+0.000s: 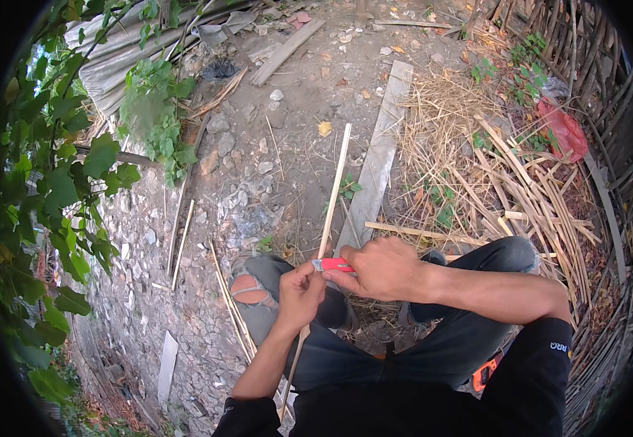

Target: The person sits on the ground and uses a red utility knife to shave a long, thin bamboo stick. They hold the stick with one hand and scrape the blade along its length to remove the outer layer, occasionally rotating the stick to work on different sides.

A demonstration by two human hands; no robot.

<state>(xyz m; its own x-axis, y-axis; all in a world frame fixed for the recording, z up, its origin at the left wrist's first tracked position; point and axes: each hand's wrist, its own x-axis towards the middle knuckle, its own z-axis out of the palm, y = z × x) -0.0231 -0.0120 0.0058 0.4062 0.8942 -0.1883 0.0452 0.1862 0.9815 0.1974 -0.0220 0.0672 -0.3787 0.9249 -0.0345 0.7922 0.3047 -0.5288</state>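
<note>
My right hand (383, 268) is closed round the red handle of a utility knife (337, 264). The knife's metal end lies against a long pale wooden strip (337, 182), which looks like split bamboo. My left hand (303, 293) grips that strip just below the blade, with its fingers pressed together. The strip slants away from me past my hands, and its lower end runs down beside my left thigh. Both hands meet in front of my bent knees, nearly touching. The blade's edge is too small to make out.
Cut strips (542, 193) and straw-like shavings (436, 116) lie to the right. A grey board (382, 146) rests ahead on stony ground. Several strips (232, 306) lie by my left leg. An orange object (485, 373) sits near my right hip. Leafy vines (61, 189) hang at left.
</note>
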